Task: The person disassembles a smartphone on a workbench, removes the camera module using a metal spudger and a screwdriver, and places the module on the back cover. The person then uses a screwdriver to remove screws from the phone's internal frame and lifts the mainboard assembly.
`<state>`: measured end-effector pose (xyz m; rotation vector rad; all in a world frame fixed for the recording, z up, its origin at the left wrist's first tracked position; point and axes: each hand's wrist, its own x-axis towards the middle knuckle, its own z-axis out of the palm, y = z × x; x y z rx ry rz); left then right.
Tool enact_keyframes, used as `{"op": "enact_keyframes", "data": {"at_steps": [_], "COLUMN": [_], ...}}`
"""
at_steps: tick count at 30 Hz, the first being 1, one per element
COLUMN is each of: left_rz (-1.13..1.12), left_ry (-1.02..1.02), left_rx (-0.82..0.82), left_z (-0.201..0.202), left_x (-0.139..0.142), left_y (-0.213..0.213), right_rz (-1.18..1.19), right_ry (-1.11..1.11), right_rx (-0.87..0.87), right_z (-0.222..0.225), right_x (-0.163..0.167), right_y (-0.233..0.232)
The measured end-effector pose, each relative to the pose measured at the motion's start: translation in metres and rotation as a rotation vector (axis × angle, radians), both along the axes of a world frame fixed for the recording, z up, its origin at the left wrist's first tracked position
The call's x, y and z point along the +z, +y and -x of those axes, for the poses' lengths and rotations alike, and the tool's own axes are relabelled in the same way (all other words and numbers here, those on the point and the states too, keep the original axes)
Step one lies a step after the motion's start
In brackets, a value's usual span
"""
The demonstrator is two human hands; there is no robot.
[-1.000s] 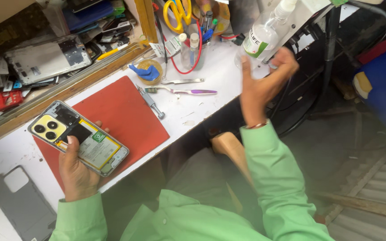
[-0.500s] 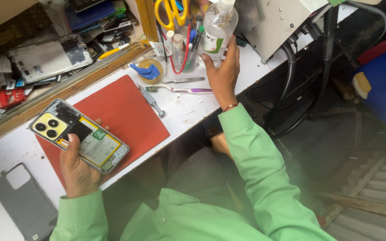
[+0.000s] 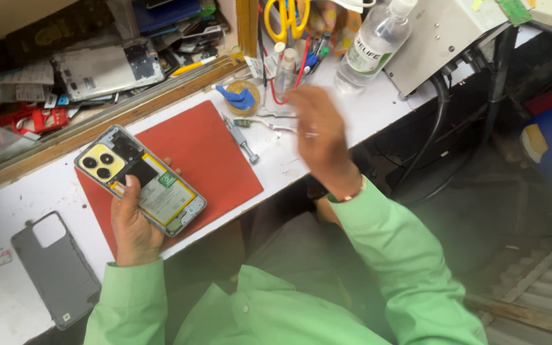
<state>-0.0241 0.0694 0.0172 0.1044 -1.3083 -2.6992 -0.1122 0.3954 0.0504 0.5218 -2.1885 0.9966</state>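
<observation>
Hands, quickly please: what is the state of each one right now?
Left hand: closed on the opened phone, back side up, over the red mat.
Right hand: blurred, holding nothing visible; open or closed cannot be told.

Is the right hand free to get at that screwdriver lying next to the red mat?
Probably yes. The right hand hovers empty just beside the screwdriver, which lies bare on the white bench at the red mat's edge, nothing between them.
</observation>
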Motion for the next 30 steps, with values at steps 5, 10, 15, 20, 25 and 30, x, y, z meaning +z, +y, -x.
{"op": "enact_keyframes", "data": {"at_steps": [5,10,15,20,25,30], "left_rz": [-0.023,-0.057,-0.075,-0.07,-0.077,-0.062], "left_ry": [0.014,-0.008,-0.022,-0.011,0.005,0.002], "left_rx": [0.01,0.002,-0.015,-0.004,-0.001,0.009], "left_z": [-0.004,-0.004,-0.001,-0.003,-0.004,-0.003], "left_x": [0.0,0.0,-0.002,-0.002,-0.003,-0.003], "left_y": [-0.004,-0.011,-0.016,-0.017,-0.018,-0.017], "right_rz": [-0.362,-0.513,-0.487,-0.431,-0.411,-0.387], "right_ry": [0.077,-0.151,-0.082,-0.193,-0.031,0.047], "right_rx": [0.28,0.238,0.299,0.328,0.316,0.226], "right_z": [0.061,0.088,0.097,0.092,0.069,0.062], "right_x": [0.009,-0.018,-0.019,-0.005,0.002,-0.008], "right_y": [-0.068,-0.061,-0.007,-0.006,-0.018,-0.027]}}
